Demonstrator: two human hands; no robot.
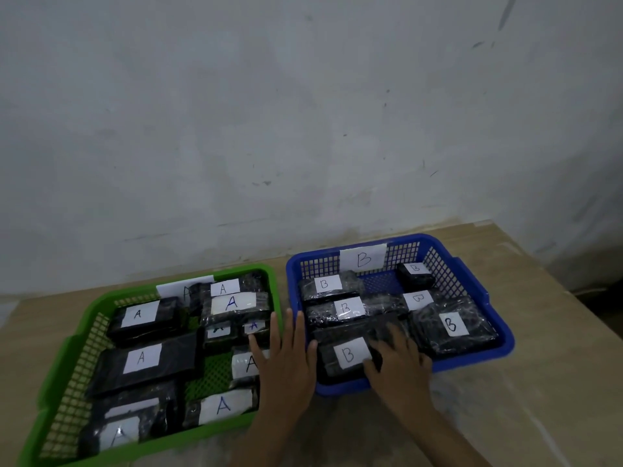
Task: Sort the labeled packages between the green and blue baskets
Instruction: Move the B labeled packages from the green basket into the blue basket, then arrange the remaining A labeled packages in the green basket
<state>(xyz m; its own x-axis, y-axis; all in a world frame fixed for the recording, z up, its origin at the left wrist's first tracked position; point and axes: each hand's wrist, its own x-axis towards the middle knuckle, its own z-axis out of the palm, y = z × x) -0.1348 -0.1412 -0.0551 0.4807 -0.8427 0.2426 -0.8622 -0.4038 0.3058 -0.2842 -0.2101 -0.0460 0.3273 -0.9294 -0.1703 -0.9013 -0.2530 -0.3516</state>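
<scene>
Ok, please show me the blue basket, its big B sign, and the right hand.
blue basket [499, 326]: head view, right rim.
B sign [363, 258]: head view, paper's middle, on the back wall.
right hand [399, 364]: head view, back of hand.

so the table [505, 416] is a light tan wood-look top, a bit scuffed and pale in patches near the front; its back edge runs along a grubby white wall [303, 112]; two plastic mesh baskets sit right on it, side by side and almost touching; the green basket [54, 375] is on the left and closer to the front edge; the blue basket [485, 301] is on the right, set a little further back; bare tabletop shows to the right of the blue one and in front of both
</scene>
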